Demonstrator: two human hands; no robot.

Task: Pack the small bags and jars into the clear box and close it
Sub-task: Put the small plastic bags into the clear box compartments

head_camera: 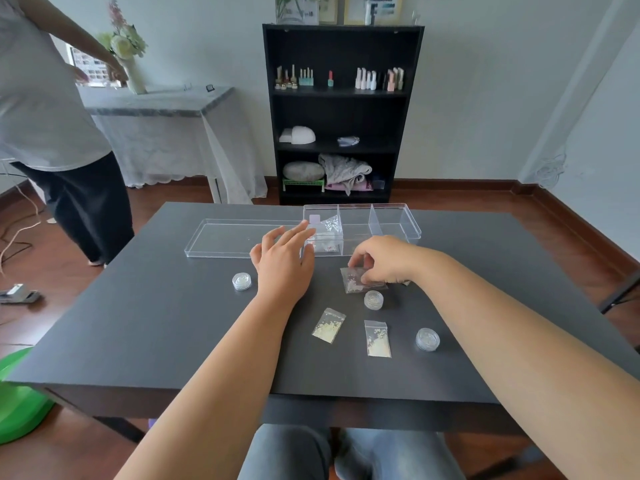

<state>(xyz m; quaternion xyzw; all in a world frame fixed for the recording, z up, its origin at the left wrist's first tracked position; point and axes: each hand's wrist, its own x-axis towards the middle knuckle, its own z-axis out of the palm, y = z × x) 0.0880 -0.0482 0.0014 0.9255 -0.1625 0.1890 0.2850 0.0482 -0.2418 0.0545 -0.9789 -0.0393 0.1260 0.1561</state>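
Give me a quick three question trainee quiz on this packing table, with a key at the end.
1. True or false: the flat clear lid is on the clear divided box.
2. How many small round clear jars sit on the dark grey table?
3. Which hand pinches a small clear plastic bag: A left hand, B right hand?

Key: 1 false, it lies beside the box. 2 three. 3 B.

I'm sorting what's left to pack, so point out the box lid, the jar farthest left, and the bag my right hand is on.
box lid [235, 237], head view, its flat panel.
leftmost jar [241, 281], head view, its cap.
bag under right hand [353, 284], head view, its lower part.
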